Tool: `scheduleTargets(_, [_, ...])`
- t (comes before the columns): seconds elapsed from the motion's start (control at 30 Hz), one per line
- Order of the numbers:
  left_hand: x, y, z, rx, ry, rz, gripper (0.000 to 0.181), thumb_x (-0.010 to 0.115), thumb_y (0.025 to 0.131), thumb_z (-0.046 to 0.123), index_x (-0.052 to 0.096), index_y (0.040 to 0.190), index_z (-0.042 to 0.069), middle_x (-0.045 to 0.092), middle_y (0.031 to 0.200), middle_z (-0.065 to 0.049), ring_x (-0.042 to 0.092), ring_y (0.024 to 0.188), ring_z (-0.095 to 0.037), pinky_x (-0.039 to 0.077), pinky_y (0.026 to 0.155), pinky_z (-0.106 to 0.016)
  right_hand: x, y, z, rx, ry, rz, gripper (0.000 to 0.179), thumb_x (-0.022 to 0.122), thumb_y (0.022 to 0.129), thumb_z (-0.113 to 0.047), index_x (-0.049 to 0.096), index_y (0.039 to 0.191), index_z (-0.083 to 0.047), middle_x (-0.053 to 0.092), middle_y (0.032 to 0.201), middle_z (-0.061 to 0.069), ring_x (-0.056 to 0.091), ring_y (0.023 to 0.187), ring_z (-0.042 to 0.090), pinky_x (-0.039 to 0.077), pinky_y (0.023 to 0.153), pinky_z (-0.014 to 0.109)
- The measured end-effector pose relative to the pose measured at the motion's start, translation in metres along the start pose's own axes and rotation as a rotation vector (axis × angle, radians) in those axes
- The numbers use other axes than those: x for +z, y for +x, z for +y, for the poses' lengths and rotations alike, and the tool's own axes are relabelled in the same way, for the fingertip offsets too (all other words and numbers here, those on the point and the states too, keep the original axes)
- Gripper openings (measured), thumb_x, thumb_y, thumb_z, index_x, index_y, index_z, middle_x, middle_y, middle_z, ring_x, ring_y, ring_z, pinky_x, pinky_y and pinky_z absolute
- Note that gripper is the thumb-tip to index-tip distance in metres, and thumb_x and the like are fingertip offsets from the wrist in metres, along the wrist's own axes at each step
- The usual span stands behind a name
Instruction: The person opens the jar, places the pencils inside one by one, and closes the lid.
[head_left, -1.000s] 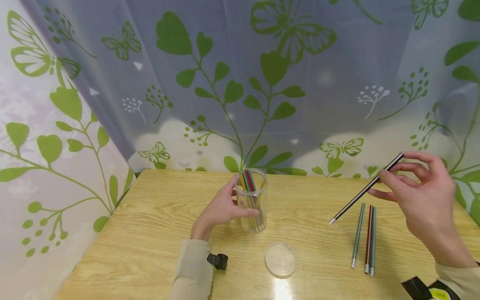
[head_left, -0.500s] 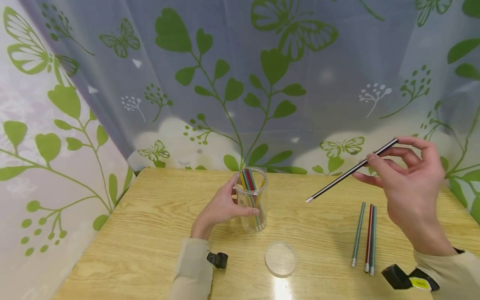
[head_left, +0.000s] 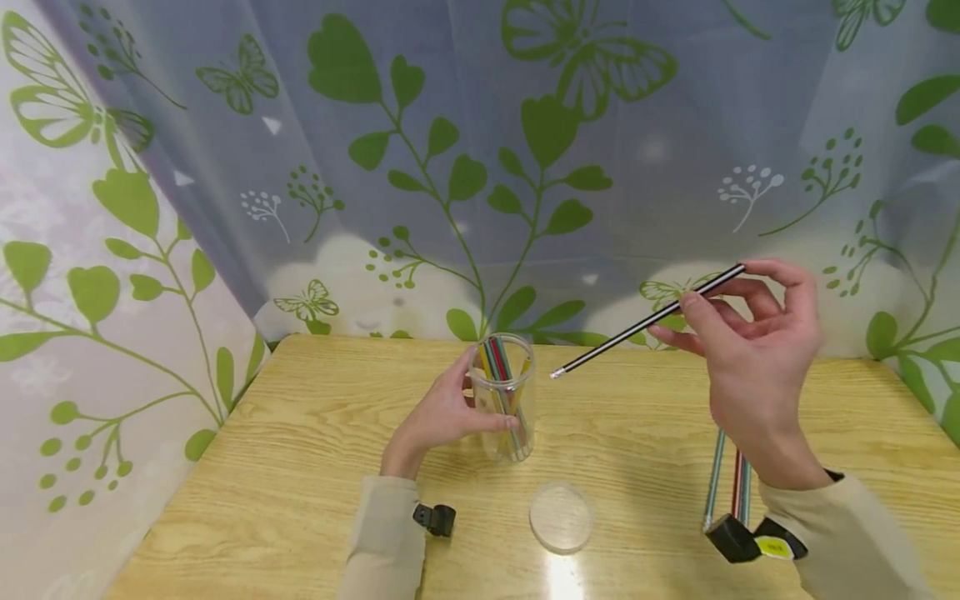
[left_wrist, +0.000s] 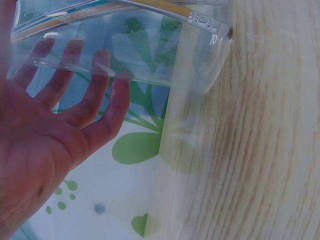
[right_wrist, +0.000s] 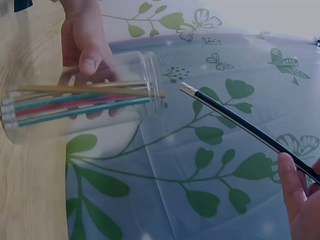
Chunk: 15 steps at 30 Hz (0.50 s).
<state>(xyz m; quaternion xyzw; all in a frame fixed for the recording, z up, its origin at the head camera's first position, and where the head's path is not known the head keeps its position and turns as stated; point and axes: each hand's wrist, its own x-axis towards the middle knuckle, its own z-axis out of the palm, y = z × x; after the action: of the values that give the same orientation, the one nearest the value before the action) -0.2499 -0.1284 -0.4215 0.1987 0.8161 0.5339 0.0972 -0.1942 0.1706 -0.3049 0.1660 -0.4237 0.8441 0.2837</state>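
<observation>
In the head view my left hand (head_left: 442, 423) grips a clear plastic jar (head_left: 528, 421) that stands on the table, thumb across its front. Several pencils (head_left: 495, 360) in yellow, red and teal lean inside it, and its mouth is uncovered. The left wrist view has the fingers (left_wrist: 62, 90) behind the clear wall and a pencil's ferrule (left_wrist: 202, 21) near the base. My right hand (head_left: 761, 367) pinches a black-and-white striped pencil (head_left: 637, 327) near its upper end. In the right wrist view its eraser end points at the jar's open mouth (right_wrist: 154, 80), a small gap away.
A round clear lid (head_left: 561, 518) lies flat in front of the jar. On the right of the wooden table (head_left: 315, 450), a teal pencil (head_left: 715, 475) and a red pencil (head_left: 737, 483) lie beside another teal one, partly under my right arm. A patterned curtain (head_left: 420, 275) hangs behind.
My right hand has moved left and upward with the striped pencil, bringing its eraser end close to the jar. The pencil now slants flatter. My left hand and the jar have stayed put.
</observation>
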Motion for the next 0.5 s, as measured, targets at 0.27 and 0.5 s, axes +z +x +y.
scheduleTargets(0.27, [0.000,-0.001,0.000,-0.008,0.004,0.001,0.101,0.091,0.075,0.033,0.031,0.156,0.042,0.059,0.134,-0.001,0.060,0.115,-0.024,0.056,0.090,-0.039,0.017,-0.006,0.021,-0.030,-0.020,-0.013,0.050,0.065,0.083,0.025,0.050,0.121,-0.002,0.062,0.088,0.012,0.071,0.072,0.024,0.062,0.062,0.045])
scheduleTargets(0.5, [0.000,-0.001,0.000,-0.012,0.014,0.006,0.100,0.091,0.076,0.033,0.032,0.156,0.042,0.059,0.133,-0.001,0.060,0.115,-0.024,0.057,0.090,-0.039,0.026,-0.018,0.042,0.015,-0.093,-0.023,0.047,0.067,0.084,0.021,0.048,0.118,-0.006,0.060,0.089,0.011,0.071,0.075,0.024,0.064,0.065,0.042])
